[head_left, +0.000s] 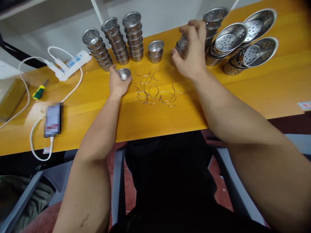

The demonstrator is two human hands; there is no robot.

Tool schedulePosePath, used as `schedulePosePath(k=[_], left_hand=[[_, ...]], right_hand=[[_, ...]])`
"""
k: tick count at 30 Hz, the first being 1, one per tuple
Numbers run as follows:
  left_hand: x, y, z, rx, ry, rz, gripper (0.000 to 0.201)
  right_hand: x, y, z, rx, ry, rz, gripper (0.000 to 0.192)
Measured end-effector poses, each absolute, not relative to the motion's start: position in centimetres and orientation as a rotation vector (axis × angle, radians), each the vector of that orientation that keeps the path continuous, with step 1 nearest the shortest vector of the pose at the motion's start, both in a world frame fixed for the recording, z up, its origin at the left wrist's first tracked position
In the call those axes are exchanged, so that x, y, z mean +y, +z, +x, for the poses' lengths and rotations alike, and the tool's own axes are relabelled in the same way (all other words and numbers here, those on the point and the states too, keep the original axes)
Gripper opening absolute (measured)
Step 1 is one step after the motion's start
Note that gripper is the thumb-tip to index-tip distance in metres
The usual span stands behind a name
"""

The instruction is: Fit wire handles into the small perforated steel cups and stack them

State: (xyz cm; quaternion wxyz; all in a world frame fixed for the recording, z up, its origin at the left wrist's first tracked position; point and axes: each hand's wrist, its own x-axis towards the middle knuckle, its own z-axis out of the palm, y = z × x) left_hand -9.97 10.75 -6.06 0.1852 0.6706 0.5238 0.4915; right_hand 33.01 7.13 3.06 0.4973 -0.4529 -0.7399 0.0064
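Note:
My left hand (117,83) grips a small perforated metal cup (124,74), resting on the yellow table (92,106) just below a leaning stack of the same cups (97,48). My right hand (191,53) reaches farther back and closes its fingers around a short stack of small cups (180,47). Between the two hands lies a loose scatter of thin wire rings (155,89).
Two more tall cup stacks (116,41) (133,36) and a short one (155,51) stand at the back. Larger strainer baskets (243,43) lean in stacks at right. A power strip (70,63), a screwdriver (40,90) and a charging phone (53,119) lie left.

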Motion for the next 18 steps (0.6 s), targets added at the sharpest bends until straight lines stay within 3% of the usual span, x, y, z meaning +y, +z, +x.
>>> schedulePosePath(k=[2, 7, 10, 15, 18], left_hand=[[10.0, -4.5, -8.7, 1.627, 1.394, 1.787, 0.102], [7.5, -1.4, -5.9, 1.433, 1.383, 1.956, 0.104], [7.1, -1.2, -5.2, 1.351, 1.34, 2.018, 0.111], [8.3, -2.6, -5.6, 1.338, 1.344, 2.079, 0.109], [8.9, -3.4, -6.2, 1.303, 1.374, 2.124, 0.108]], right_hand=[[7.4, 2.8, 33.0, -1.793, -0.006, -1.027, 0.069], [6.4, 3.6, 31.9, -1.801, -0.008, -0.962, 0.062], [5.3, 4.1, 31.0, -1.89, 0.187, -1.024, 0.048], [4.9, 2.2, 29.3, -2.275, 0.502, -0.976, 0.087], [5.2, 0.6, 28.5, -2.472, 0.519, -0.911, 0.088]])
